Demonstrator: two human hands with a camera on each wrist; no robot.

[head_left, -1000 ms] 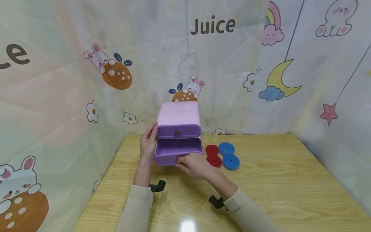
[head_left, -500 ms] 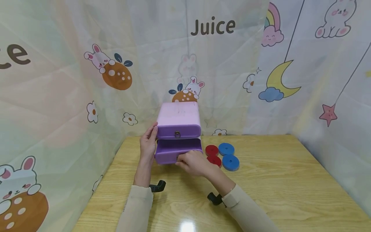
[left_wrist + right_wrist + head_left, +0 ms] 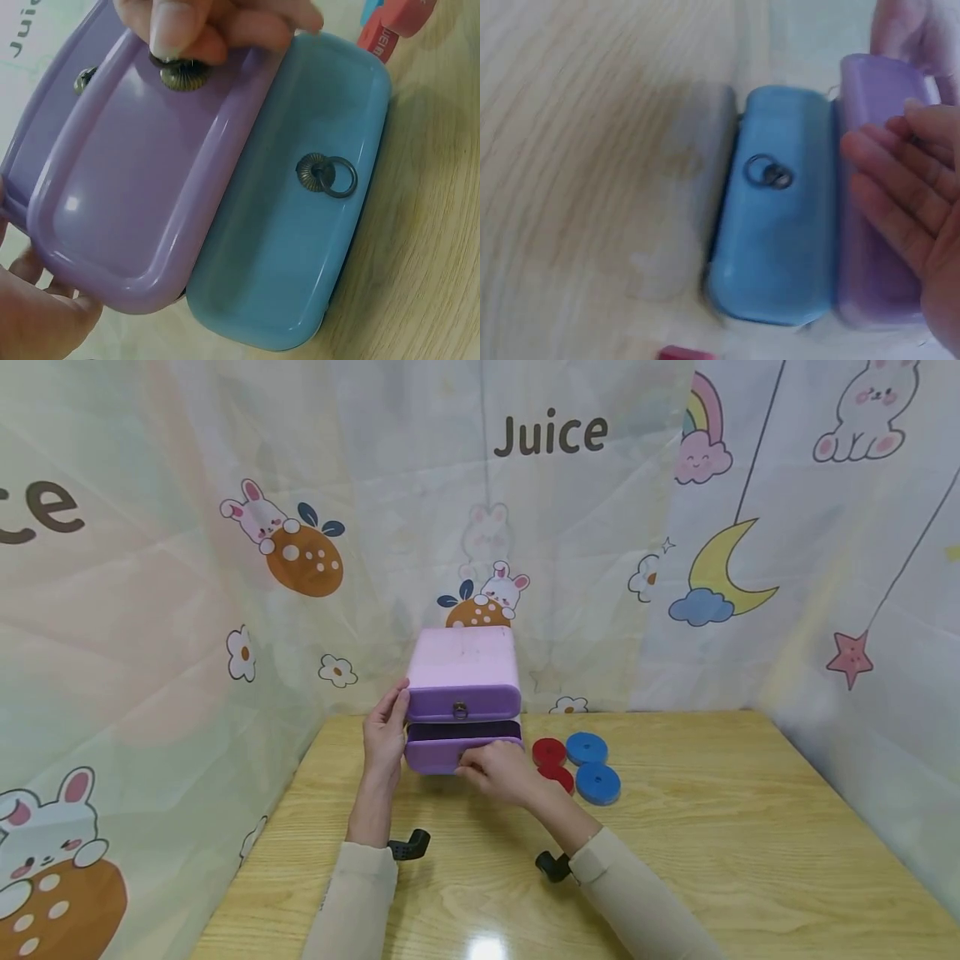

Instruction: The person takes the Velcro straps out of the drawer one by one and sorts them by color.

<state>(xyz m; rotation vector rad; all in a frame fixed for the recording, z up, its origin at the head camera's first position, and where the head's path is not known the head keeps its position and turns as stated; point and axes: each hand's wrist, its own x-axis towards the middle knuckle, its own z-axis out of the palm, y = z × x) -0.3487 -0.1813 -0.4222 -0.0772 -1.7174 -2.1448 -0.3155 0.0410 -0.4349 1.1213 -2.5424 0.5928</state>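
A small pink-topped drawer cabinet [image 3: 463, 658] stands at the back of the table. Its upper purple drawer [image 3: 431, 703] is closed, while the purple drawer below [image 3: 433, 757] sticks out a little, with a narrow dark gap over its front. My right hand [image 3: 498, 772] pinches that lower purple drawer's ring pull; the brass knob [image 3: 184, 76] shows under the thumb in the left wrist view. Gripping the cabinet's left side at the upper drawer's height is my left hand [image 3: 384, 735]. A blue bottom drawer [image 3: 266, 217] with its own metal ring [image 3: 341, 178] sits closed underneath.
Right of the cabinet lie two red discs [image 3: 549, 752] and two blue discs [image 3: 597, 783] on the wooden table [image 3: 712, 843]; my right hand partly covers the nearer red one. A printed cloth [image 3: 585, 568] hangs behind and along both sides.
The lower purple drawer has slid inward, away from me, with my right hand on its pull; its opening has narrowed. My left hand keeps its place on the cabinet's side.
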